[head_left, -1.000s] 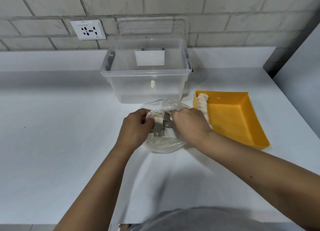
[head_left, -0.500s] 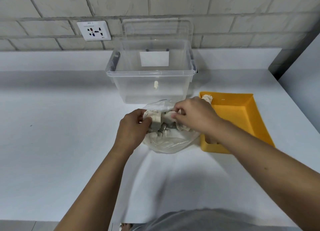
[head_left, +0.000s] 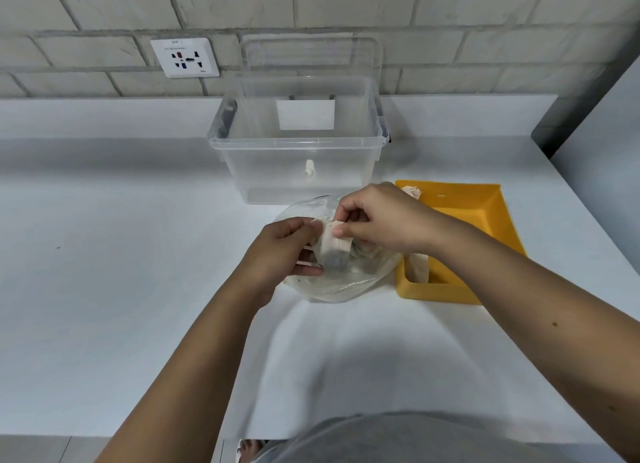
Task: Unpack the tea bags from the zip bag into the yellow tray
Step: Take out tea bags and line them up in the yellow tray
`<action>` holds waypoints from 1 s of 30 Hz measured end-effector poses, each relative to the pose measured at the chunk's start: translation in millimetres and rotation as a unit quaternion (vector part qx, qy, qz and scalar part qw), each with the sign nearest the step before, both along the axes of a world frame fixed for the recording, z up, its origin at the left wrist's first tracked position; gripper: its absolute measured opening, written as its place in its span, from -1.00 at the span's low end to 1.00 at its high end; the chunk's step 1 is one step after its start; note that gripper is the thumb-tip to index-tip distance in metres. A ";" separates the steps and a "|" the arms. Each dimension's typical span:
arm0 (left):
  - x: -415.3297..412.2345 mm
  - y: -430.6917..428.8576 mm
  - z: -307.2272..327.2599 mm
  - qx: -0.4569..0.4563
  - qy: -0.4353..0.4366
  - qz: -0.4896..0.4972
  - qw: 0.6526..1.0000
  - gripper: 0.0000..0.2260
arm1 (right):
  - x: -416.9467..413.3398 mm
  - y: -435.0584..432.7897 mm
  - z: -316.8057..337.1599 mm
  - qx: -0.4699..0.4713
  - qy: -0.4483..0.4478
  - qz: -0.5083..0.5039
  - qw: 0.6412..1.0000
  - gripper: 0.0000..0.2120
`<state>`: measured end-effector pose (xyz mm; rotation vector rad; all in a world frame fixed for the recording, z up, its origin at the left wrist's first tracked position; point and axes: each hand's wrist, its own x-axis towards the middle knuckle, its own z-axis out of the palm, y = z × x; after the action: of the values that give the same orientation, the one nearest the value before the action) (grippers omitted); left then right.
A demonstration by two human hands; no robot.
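Observation:
A clear zip bag (head_left: 341,284) holding several tea bags lies on the white table just left of the yellow tray (head_left: 485,213). My left hand (head_left: 280,251) grips the bag's left edge. My right hand (head_left: 377,216) pinches a pale tea bag (head_left: 334,246) with a dark lower end, lifted partly out of the bag's mouth. Tea bags (head_left: 419,268) lie along the tray's left wall, one end showing at the far corner (head_left: 412,192). My right forearm hides the tray's near middle.
An open clear plastic bin (head_left: 298,171) stands right behind the bag, its lid leaning on the brick wall. A wall socket (head_left: 185,57) is at the back left. A grey panel (head_left: 602,123) borders the table's right side.
My right hand has risen slightly, drawing one tea bag up out of the zip bag. My left hand kept its hold on the bag's edge.

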<state>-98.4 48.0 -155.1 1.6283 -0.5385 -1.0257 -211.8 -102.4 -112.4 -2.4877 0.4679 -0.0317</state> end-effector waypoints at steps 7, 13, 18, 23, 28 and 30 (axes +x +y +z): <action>2.4 -4.8 -13.4 0.017 -0.089 -0.010 0.996 -0.81 | 6.6 -8.1 -12.9 0.067 -0.069 -0.083 0.992 -0.94; 3.2 -10.7 -23.8 0.058 -0.224 0.045 0.972 -0.81 | -3.9 -2.8 -33.4 -0.078 -0.133 -0.141 0.978 -0.89; 2.5 -10.2 -23.1 0.065 -0.216 0.047 0.973 -0.81 | 1.2 19.2 -62.7 -0.283 0.089 -0.057 0.953 -0.82; 1.7 -9.0 -19.7 0.067 -0.204 0.046 0.976 -0.82 | 11.3 12.5 -71.2 -0.301 0.146 -0.082 0.939 -0.78; 0.6 -7.7 -18.9 0.075 -0.196 0.043 0.977 -0.84 | 9.3 9.5 -68.9 -0.272 0.129 -0.088 0.950 -0.81; 1.1 -6.2 -18.6 0.072 -0.188 0.049 0.978 -0.81 | 4.0 6.8 -63.9 -0.235 0.087 -0.112 0.962 -0.89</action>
<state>-97.3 41.8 -173.7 1.9758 -0.6377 -0.6975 -207.8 -95.6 -176.3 -2.9004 0.9056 -0.0166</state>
